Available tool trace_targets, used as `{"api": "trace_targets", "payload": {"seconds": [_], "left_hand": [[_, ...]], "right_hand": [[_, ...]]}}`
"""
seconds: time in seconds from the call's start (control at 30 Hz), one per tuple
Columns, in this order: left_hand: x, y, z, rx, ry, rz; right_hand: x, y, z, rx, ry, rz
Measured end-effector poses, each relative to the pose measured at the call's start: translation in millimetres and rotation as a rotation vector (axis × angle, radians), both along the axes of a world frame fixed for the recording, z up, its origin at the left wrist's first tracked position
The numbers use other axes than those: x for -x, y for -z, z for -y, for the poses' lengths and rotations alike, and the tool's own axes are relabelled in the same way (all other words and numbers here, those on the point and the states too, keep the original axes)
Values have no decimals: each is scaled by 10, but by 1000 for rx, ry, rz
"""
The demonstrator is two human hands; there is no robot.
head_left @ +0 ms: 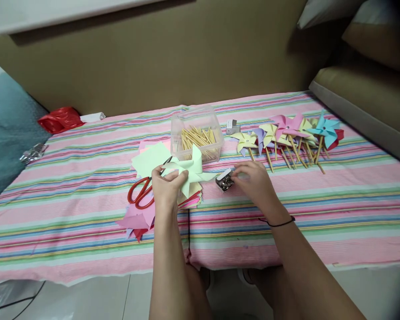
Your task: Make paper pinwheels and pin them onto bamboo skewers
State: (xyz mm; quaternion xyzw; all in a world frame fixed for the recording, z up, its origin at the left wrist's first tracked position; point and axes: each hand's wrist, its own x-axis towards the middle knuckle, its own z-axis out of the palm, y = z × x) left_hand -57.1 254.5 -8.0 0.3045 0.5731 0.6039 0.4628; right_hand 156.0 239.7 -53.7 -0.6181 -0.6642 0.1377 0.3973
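My left hand [168,189] is closed on a pale green paper pinwheel [195,166], its folded blades pinched under the thumb. My right hand [253,182] has thumb and forefinger together at the right edge of a small box of thumbtacks [224,182]; what they hold, if anything, is too small to make out. The tacks look like small shiny metal pieces. Red-handled scissors [142,193] lie left of my left hand, their blades partly behind the fingers. Pale green paper sheets [151,159] lie behind that hand. Pink and purple paper pieces [138,218] are in front of the scissors.
A clear plastic tub [197,118] of thin wooden sticks [196,137] stands behind my hands, beside a small grey box [232,127]. Several finished pinwheels [288,126] on sticks lie to the right. A red plastic bag [62,120] is at the far left on the striped cloth [86,186].
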Motion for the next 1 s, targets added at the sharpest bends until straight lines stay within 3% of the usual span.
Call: {"api": "trace_targets", "payload": {"seconds": [0.1,0.33,0.73,1.0], "left_hand": [[-1,14,-5,-10,-10,4],[-91,-29,28,1,51,7],[-98,-31,50,18,74,-9],[-139,-51,59,1,82,-1]], "right_hand": [[60,92,-33,27,-1,190],[237,137,-67,71,29,344],[176,187,-52,63,30,246],[261,204,-60,97,43,342]]}}
